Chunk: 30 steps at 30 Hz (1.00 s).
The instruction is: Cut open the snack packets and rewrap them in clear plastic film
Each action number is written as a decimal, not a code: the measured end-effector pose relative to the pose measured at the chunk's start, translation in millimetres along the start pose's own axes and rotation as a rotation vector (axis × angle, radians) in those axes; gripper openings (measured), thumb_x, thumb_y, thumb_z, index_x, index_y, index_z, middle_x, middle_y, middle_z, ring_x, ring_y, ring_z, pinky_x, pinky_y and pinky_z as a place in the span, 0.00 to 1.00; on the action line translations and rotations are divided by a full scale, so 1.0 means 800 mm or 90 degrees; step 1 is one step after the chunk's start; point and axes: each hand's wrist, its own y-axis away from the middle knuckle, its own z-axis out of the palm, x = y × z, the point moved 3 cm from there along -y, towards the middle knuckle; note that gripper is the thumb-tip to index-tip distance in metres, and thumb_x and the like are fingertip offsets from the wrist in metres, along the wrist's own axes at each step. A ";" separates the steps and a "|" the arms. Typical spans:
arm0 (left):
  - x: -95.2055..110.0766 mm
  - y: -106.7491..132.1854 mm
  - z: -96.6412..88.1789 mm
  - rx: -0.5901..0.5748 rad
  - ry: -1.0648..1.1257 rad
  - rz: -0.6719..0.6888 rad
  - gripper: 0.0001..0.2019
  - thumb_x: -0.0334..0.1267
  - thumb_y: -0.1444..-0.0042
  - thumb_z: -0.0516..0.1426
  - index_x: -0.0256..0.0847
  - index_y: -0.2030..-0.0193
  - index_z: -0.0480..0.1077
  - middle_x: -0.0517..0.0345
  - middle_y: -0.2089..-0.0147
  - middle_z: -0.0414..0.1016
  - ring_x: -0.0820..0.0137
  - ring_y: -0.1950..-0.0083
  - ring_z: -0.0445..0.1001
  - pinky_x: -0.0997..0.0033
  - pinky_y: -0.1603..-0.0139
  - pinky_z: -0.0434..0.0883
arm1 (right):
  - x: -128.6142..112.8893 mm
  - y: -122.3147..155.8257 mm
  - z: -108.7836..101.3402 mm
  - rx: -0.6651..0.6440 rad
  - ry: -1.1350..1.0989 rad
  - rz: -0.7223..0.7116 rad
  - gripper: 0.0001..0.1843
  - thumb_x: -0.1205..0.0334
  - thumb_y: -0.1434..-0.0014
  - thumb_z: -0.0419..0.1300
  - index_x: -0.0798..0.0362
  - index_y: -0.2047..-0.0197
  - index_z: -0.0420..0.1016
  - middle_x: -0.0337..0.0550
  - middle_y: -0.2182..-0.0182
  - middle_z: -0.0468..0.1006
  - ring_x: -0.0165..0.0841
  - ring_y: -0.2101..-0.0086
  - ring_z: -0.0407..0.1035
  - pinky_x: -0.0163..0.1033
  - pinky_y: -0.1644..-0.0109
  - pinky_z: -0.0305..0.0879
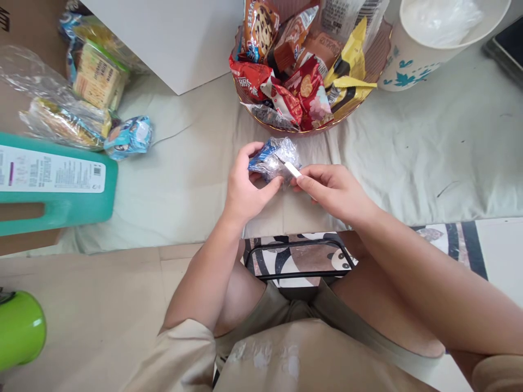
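Observation:
My left hand (pixel 249 182) is closed around a crinkled snack packet (pixel 267 160), with clear, shiny plastic and blue parts. Its thumb presses along the near side while the fingers curl behind. In my right hand (pixel 333 188) a small white-handled knife (pixel 292 169) is pinched between thumb and fingers. The knife's thin dark tip points up and left and lies against or just over the plastic; I cannot tell whether it has pierced it. Both hands are over the cloth-covered table, just in front of a basket (pixel 241 100) full of wrapped snacks.
A white paper cup (pixel 402 71) holding crumpled plastic stands right of the basket. Leftward lie a blue packet (pixel 133 136), clear-wrapped snacks (pixel 98 76) and a teal container (pixel 108 188). A white board-like sheet (pixel 171 43) juts in behind. A green object (pixel 22 329) is at lower left.

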 end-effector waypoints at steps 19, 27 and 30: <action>0.000 -0.007 -0.009 0.044 0.097 -0.073 0.40 0.68 0.50 0.67 0.51 0.36 0.63 0.49 0.40 0.71 0.59 0.44 0.80 0.61 0.48 0.82 | -0.002 0.002 0.000 -0.007 -0.016 -0.026 0.18 0.46 0.39 0.59 0.54 0.67 0.78 0.42 0.71 0.75 0.31 0.69 0.63 0.38 0.65 0.60; 0.000 -0.009 -0.015 0.079 0.133 -0.074 0.38 0.66 0.51 0.69 0.50 0.40 0.65 0.52 0.44 0.73 0.60 0.45 0.80 0.60 0.46 0.81 | 0.000 0.003 0.000 -0.022 -0.011 -0.013 0.20 0.44 0.38 0.58 0.54 0.66 0.77 0.43 0.71 0.74 0.31 0.70 0.62 0.38 0.67 0.59; -0.001 -0.010 -0.015 0.094 0.136 -0.092 0.40 0.68 0.53 0.69 0.50 0.40 0.65 0.52 0.46 0.74 0.60 0.47 0.81 0.61 0.47 0.81 | 0.001 0.004 0.000 -0.021 -0.020 -0.012 0.20 0.45 0.38 0.59 0.54 0.66 0.77 0.42 0.71 0.74 0.30 0.71 0.62 0.37 0.67 0.58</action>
